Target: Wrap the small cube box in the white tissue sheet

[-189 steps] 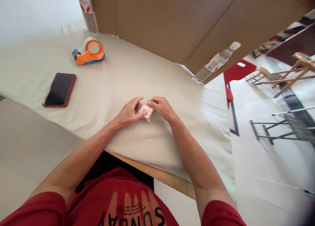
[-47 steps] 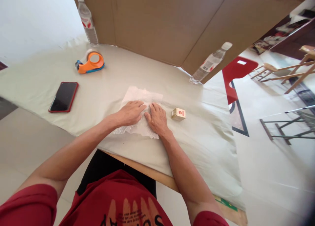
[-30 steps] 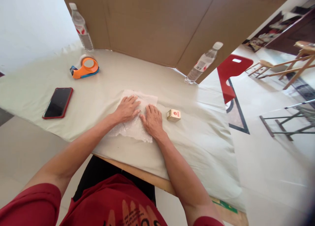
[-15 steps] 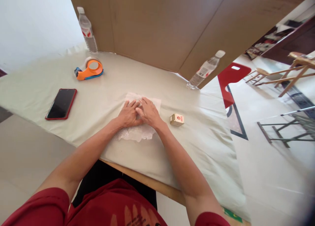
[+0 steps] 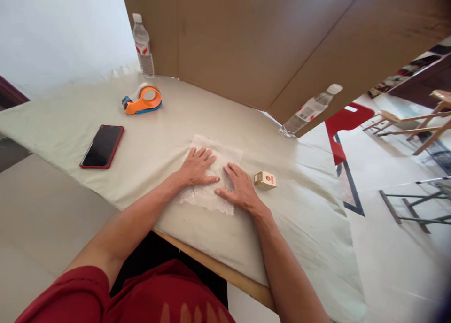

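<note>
A sheet of bubble wrap (image 5: 211, 198) lies spread on the cloth-covered table in front of me. Pressed flat on its left part is my left hand (image 5: 198, 168), fingers spread and pointing away from me. My right hand (image 5: 240, 186) rests on the right part, open too, with its thumb stretched toward the left one. A gap shows the see-through wrap between the two hands. Just right of my right hand stands a small cream and gold box (image 5: 265, 180) with a red mark, untouched.
To the left lie a phone (image 5: 103, 146) in a red case and an orange tape dispenser (image 5: 143, 100). Two water bottles, one on the left (image 5: 143, 46) and one on the right (image 5: 310, 111), stand against a tall cardboard panel (image 5: 239, 41). A red stool (image 5: 347, 126) is beyond the table.
My hands, close together and overlapping before, have moved apart over the bubble wrap, uncovering its middle. The whole view has shifted slightly, so things appear farther right.
</note>
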Tool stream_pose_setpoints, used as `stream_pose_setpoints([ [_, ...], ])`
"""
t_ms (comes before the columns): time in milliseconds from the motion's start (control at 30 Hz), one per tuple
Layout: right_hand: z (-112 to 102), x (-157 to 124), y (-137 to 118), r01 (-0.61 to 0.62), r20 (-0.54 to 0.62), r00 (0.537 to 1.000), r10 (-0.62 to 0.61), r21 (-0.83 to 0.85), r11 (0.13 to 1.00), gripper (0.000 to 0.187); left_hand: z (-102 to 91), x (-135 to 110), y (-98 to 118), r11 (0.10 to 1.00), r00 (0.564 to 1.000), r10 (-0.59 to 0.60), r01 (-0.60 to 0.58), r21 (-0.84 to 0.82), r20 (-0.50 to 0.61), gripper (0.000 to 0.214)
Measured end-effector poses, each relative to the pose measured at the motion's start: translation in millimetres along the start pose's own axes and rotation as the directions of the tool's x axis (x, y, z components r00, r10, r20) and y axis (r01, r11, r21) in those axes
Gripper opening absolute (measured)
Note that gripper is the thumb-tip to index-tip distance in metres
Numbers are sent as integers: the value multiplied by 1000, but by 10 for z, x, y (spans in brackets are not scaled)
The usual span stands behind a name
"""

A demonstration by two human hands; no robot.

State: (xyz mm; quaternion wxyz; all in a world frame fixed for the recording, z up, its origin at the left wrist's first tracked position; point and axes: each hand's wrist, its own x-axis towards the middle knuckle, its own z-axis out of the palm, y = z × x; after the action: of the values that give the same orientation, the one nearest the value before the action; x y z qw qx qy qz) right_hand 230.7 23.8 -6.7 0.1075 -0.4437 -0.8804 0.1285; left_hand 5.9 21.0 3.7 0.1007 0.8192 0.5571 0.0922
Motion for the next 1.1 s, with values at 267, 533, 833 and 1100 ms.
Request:
stream_pose_setpoints([
  [267,-46,10,77,30,63,997,-33,55,998,96,-441,-79,67,989,988,-147,148,-19,43,64],
  [533,-74,9,2,36,30,999,-39,77,996,84,-45,-679,317,999,997,30,-32,29,74,81],
  [833,-700,-198,537,-251,-71,965,253,36,967,64,64,-685,287,999,999,35,-35,4,-21,80],
  [1100,-821,-226,63,-154,-379,891,251,268,951,54,19,-715,94,965,874,-125,-4,-263,-469,41],
])
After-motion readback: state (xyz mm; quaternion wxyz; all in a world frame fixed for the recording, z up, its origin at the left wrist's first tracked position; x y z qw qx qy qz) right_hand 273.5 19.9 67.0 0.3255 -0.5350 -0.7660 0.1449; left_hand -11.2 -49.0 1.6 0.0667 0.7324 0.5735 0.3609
